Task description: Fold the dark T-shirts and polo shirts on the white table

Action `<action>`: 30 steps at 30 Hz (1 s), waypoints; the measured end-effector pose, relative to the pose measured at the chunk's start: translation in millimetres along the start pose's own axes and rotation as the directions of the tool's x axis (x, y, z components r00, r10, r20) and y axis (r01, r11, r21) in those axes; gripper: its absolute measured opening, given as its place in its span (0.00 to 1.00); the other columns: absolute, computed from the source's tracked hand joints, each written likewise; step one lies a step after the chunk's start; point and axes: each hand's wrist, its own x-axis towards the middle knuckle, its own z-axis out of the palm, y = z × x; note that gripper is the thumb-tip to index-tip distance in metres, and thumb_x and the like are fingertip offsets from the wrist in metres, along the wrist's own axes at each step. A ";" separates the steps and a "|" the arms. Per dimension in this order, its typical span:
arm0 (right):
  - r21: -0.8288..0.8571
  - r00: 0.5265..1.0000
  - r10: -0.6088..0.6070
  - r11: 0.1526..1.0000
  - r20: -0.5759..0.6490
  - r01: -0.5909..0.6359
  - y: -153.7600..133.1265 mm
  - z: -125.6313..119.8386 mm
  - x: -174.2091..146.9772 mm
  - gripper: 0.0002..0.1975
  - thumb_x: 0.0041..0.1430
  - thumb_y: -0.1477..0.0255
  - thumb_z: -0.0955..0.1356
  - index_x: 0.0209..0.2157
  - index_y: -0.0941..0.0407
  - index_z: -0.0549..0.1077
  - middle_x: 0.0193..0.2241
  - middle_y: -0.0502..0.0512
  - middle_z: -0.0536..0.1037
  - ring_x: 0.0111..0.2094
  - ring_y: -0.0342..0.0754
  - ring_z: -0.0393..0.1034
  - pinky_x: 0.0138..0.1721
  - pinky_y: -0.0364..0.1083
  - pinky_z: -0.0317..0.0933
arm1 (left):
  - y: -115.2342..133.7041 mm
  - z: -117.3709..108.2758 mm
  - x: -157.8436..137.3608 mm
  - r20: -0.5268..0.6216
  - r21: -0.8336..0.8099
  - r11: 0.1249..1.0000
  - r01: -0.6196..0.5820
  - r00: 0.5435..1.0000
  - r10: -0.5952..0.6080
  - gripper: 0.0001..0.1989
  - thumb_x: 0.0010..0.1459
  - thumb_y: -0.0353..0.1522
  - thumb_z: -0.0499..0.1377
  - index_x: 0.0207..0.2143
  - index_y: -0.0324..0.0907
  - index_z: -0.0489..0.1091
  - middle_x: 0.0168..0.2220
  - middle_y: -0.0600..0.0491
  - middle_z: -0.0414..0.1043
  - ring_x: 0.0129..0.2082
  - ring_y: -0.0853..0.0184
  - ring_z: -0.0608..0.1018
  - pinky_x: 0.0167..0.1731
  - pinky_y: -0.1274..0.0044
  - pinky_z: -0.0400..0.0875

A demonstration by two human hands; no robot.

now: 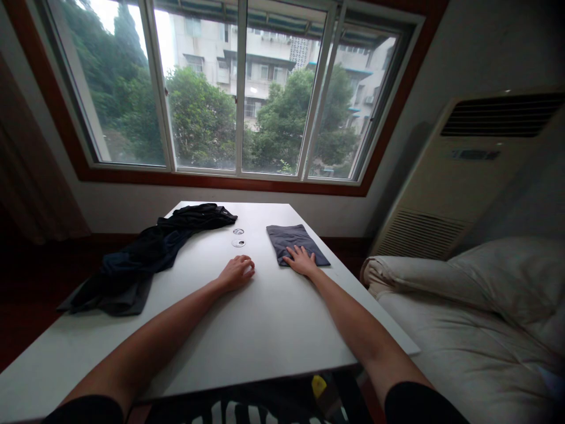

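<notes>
My right hand [301, 261] lies flat on a folded dark grey cloth [293, 237], its fingers spread over the near part. The cloth, which looks like a folded garment, sits near the right edge of the white table [265, 330]. My left hand [237, 272] rests on the tabletop left of the cloth, loosely curved with nothing seen in it. Just beyond it are two small round discs [239, 242], one behind the other. A pile of black and dark blue clothes [163, 244] stretches along the table's left side.
A pale padded sofa [459, 300] stands right of the table. Behind it is a tall floor-standing air conditioner [468, 171]. Past the table's far edge is a wall with a wide sliding window [241, 88]. A curtain [33, 153] hangs at the left.
</notes>
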 end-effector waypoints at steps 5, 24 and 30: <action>-0.019 0.999 -0.042 0.999 -0.014 0.042 10.0 -4.6 -3.4 0.36 0.72 0.46 0.57 0.75 0.44 0.53 0.76 0.60 0.45 0.76 0.63 0.36 0.69 0.73 0.34 | 4.0 5.7 -2.6 0.024 0.020 0.999 -0.031 0.999 0.031 0.16 0.68 0.39 0.57 0.55 0.46 0.74 0.62 0.45 0.70 0.63 0.55 0.70 0.64 0.62 0.64; -0.014 0.994 0.105 0.994 0.008 -0.105 -19.7 19.1 -14.4 0.34 0.73 0.46 0.53 0.75 0.38 0.48 0.77 0.60 0.39 0.75 0.71 0.32 0.65 0.80 0.30 | 2.3 16.5 3.6 0.026 0.023 0.999 -0.029 0.999 0.028 0.19 0.69 0.39 0.57 0.58 0.45 0.72 0.64 0.44 0.68 0.65 0.54 0.69 0.67 0.61 0.60; -0.002 0.989 0.137 0.991 0.061 -0.137 -8.4 18.5 22.2 0.35 0.73 0.45 0.53 0.76 0.37 0.45 0.77 0.58 0.36 0.75 0.70 0.29 0.65 0.79 0.27 | 0.3 18.2 5.2 0.024 0.035 0.999 -0.014 1.000 0.013 0.19 0.68 0.39 0.58 0.58 0.46 0.72 0.65 0.44 0.68 0.65 0.54 0.69 0.67 0.62 0.61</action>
